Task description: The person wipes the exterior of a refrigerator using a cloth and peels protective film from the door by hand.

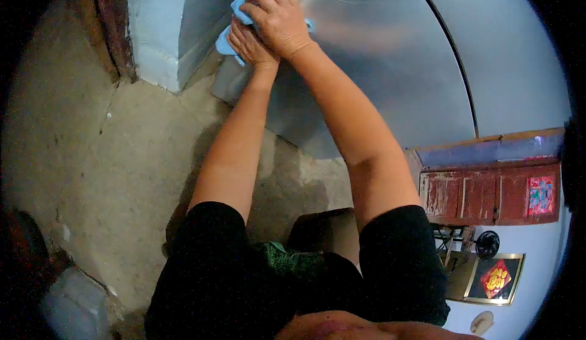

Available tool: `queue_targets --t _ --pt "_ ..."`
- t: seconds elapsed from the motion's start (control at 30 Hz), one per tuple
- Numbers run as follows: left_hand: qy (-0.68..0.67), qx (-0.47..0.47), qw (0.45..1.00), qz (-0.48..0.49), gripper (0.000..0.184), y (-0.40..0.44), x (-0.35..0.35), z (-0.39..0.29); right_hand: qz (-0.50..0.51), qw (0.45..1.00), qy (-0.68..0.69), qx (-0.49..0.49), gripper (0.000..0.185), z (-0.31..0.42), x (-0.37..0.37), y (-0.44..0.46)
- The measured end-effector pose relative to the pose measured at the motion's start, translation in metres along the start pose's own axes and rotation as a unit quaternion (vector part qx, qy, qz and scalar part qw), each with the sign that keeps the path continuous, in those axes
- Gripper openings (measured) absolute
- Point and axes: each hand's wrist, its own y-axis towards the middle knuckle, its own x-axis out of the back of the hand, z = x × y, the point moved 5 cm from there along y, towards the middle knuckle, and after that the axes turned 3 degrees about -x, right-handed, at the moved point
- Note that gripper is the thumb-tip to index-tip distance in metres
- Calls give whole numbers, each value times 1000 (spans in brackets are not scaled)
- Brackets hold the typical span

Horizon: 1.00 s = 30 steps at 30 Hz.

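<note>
Cloth (224,43): held at the left edge of the metal panel (378,77).
Left hand (251,46): clamped on cloth.
Right hand (279,21): clamped on cloth, overlapping the left.
Progress: apparently under way; parts done and left cannot be told.

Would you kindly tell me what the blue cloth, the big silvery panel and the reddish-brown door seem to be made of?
Blue cloth: soft, matt fabric, judging by its folds; the fibre can't be told.
Silvery panel: probably smooth metal or a metal-look coating, given its blurred reflections.
Reddish-brown door: likely painted wood, worn, with paint flaking to a paler layer.
</note>
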Motion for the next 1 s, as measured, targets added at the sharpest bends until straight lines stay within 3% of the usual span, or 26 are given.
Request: queue_targets --t 0.07,0.2,0.23,0.27,0.33,0.4,0.47,0.77,1.0 --pt "36 92 995 26 72 0 -8 1 -3 1000 16 -21 31 0 4 -6" --pt "52 71 995 41 76 5 -7 -43 -62 992 83 -71 33 -17 25 -18" --pt "-34 67 997 -3 69 9 -4 -61 -106 994 -16 -10 35 -23 32 -22" --pt "-15 36 999 10 59 7 -12 -74 -149 981 -115 51 37 -27 39 -29" --pt "-96 7 995 18 54 7 -5 -112 -127 983 -44 -122 36 -46 97 -50" --pt "-36 -93 991 88 56 -9 -6 -147 -164 968 -42 -187 34 -60 120 -82" --pt "-151 -131 972 124 55 -18 16 -174 -186 959 -21 -214 46 -67 138 -114" --pt "-120 -308 925 187 53 -63 21 -190 -146 925 7 -350 59 -41 167 -198" --pt "-114 -435 836 313 51 -144 32 -204 -111 845 63 -519 46 -36 197 -284"
